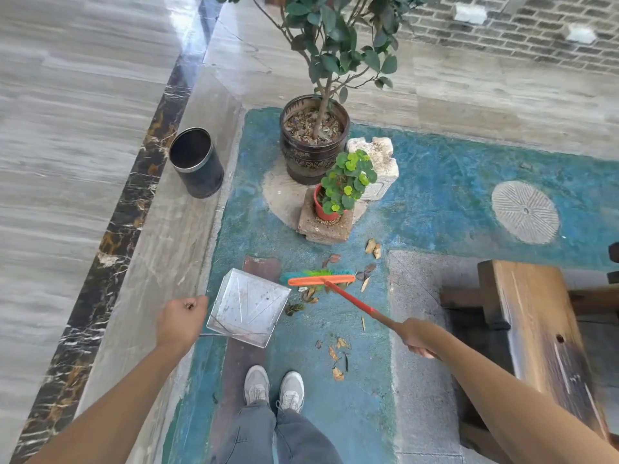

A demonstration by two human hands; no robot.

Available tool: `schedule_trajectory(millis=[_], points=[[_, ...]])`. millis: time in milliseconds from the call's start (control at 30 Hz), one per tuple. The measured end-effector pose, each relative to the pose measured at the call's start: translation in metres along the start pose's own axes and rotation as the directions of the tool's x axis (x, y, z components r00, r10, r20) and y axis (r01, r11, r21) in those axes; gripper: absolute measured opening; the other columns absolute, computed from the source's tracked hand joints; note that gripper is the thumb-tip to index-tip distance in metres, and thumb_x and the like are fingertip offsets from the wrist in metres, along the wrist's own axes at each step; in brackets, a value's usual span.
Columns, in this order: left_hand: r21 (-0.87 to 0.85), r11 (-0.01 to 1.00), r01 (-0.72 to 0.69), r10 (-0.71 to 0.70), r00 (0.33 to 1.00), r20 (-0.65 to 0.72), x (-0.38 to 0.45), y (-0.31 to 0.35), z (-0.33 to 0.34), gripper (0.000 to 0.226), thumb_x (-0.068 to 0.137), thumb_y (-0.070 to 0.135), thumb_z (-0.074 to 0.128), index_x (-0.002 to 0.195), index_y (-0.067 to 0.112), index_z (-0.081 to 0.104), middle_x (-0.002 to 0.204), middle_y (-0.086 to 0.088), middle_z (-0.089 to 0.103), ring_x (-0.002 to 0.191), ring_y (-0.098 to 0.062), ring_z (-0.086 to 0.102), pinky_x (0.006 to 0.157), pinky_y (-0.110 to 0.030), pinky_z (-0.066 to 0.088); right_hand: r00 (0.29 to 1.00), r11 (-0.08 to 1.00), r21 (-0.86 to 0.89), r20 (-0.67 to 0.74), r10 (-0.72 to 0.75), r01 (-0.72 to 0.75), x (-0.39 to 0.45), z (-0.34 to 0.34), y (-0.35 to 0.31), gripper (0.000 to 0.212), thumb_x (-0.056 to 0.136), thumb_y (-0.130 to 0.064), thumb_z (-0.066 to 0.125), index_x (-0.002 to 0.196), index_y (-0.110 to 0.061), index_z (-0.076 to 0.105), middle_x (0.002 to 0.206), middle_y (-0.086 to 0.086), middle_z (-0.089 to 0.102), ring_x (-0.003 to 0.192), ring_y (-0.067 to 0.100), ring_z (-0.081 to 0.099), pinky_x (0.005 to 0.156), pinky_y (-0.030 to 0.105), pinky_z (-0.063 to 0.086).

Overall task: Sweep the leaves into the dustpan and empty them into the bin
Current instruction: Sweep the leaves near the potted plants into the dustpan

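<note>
One bin, one dustpan, one broom, loose leaves on the blue floor.

The bin [197, 162] stands on the stone ledge at left. The left hand [181, 321] is closed on the wire handle of the metal dustpan [247, 306]. The broom [321, 278], gripped by the right hand [418, 336], meets about a dozen scattered leaves [336, 353]. Two potted plants [315, 139] stand behind; a wooden bench [536, 329] sits right.

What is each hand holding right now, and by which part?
Left hand grips the dustpan by its thin wire handle; right hand grips the broom on its long handle, well up from the head.
</note>
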State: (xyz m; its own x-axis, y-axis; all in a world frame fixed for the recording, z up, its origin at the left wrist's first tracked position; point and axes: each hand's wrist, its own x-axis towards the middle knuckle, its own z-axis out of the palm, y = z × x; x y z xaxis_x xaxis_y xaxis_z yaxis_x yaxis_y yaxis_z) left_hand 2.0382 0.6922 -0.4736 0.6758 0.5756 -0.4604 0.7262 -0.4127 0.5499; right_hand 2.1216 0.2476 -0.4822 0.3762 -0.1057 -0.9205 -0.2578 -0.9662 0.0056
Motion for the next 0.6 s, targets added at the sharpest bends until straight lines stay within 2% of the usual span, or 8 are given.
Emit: schedule_trajectory(millis=[133, 200, 233, 300, 367, 467, 500, 600], points=[[0.049, 0.999, -0.002, 0.002, 1.000, 0.011, 0.009, 0.002, -0.001, 0.048, 0.091, 0.025, 0.056, 0.050, 0.015, 0.033, 0.047, -0.005, 0.030, 0.047, -0.022, 0.030, 0.052, -0.030, 0.028, 0.999, 1.000, -0.022, -0.048, -0.009, 0.008, -0.001, 0.004, -0.002, 0.052, 0.107, -0.027, 0.016, 0.150, -0.052, 0.003, 0.056, 0.002, 0.033, 0.034, 0.014, 0.032, 0.035, 0.021, 0.031], [0.075, 0.997, -0.015, 0.014, 1.000, 0.021, 0.012, -0.001, -0.001, 0.048, 0.091, 0.027, 0.055, 0.050, 0.015, 0.034, 0.045, -0.004, 0.030, 0.046, -0.021, 0.031, 0.052, -0.030, 0.028, 0.996, 0.997, -0.066, -0.085, -0.035, 0.029, 0.014, -0.003, -0.018, 0.055, 0.107, -0.021, 0.019, 0.153, -0.045, 0.002, 0.058, 0.007, 0.044, 0.036, 0.015, 0.037, 0.035, 0.021, 0.034], [0.090, 0.996, -0.019, 0.017, 1.000, 0.023, 0.013, -0.003, -0.001, 0.047, 0.091, 0.027, 0.055, 0.050, 0.016, 0.034, 0.045, -0.003, 0.030, 0.046, -0.022, 0.031, 0.052, -0.030, 0.027, 0.995, 0.997, -0.069, -0.095, -0.029, 0.022, 0.022, -0.007, -0.028, 0.053, 0.107, -0.020, 0.021, 0.156, -0.035, 0.007, 0.063, 0.010, 0.052, 0.038, 0.015, 0.039, 0.036, 0.023, 0.036], [0.099, 0.995, -0.024, 0.023, 1.000, 0.014, 0.017, -0.009, -0.001, 0.046, 0.090, 0.027, 0.056, 0.051, 0.017, 0.033, 0.046, -0.001, 0.028, 0.047, -0.021, 0.029, 0.052, -0.030, 0.025, 0.995, 0.998, -0.061, -0.095, -0.020, 0.014, 0.040, -0.014, -0.047, 0.050, 0.106, -0.017, 0.022, 0.156, -0.021, 0.016, 0.091, 0.020, 0.065, 0.043, 0.015, 0.041, 0.042, 0.025, 0.039], [0.104, 0.994, -0.024, 0.023, 1.000, 0.010, 0.021, -0.012, -0.003, 0.046, 0.089, 0.025, 0.056, 0.051, 0.017, 0.032, 0.046, 0.000, 0.027, 0.046, -0.020, 0.028, 0.052, -0.030, 0.023, 0.999, 0.998, -0.058, -0.051, -0.019, 0.016, 0.049, -0.018, -0.064, 0.053, 0.106, -0.014, 0.022, 0.157, -0.024, 0.013, 0.108, 0.025, 0.064, 0.045, 0.015, 0.040, 0.047, 0.027, 0.038], [0.123, 0.992, -0.027, 0.024, 1.000, 0.020, 0.028, -0.015, -0.007, 0.044, 0.089, 0.024, 0.055, 0.053, 0.017, 0.032, 0.048, -0.001, 0.026, 0.048, -0.020, 0.026, 0.052, -0.030, 0.022, 0.999, 0.993, -0.110, -0.005, 0.039, -0.039, 0.050, -0.009, -0.078, 0.051, 0.105, -0.018, 0.024, 0.155, -0.012, 0.018, 0.069, 0.014, 0.058, 0.044, 0.017, 0.041, 0.049, 0.028, 0.038], [0.129, 0.991, -0.025, 0.022, 0.999, 0.027, 0.029, -0.016, -0.009, 0.044, 0.089, 0.024, 0.055, 0.052, 0.017, 0.031, 0.048, -0.001, 0.025, 0.048, -0.020, 0.026, 0.052, -0.030, 0.021, 0.998, 0.991, -0.118, 0.007, 0.057, -0.056, 0.046, -0.002, -0.078, 0.052, 0.104, -0.019, 0.025, 0.154, -0.010, 0.018, 0.064, 0.012, 0.055, 0.044, 0.018, 0.042, 0.050, 0.028, 0.039], [0.131, 0.991, -0.024, 0.020, 0.999, 0.032, 0.033, -0.015, -0.016, 0.046, 0.088, 0.023, 0.056, 0.050, 0.018, 0.030, 0.046, 0.001, 0.025, 0.046, -0.019, 0.026, 0.051, -0.029, 0.022, 0.995, 0.989, -0.115, 0.025, 0.097, -0.094, 0.030, 0.015, -0.069, 0.053, 0.102, -0.024, 0.025, 0.152, -0.006, 0.024, 0.074, 0.012, 0.063, 0.045, 0.016, 0.045, 0.052, 0.027, 0.043]])
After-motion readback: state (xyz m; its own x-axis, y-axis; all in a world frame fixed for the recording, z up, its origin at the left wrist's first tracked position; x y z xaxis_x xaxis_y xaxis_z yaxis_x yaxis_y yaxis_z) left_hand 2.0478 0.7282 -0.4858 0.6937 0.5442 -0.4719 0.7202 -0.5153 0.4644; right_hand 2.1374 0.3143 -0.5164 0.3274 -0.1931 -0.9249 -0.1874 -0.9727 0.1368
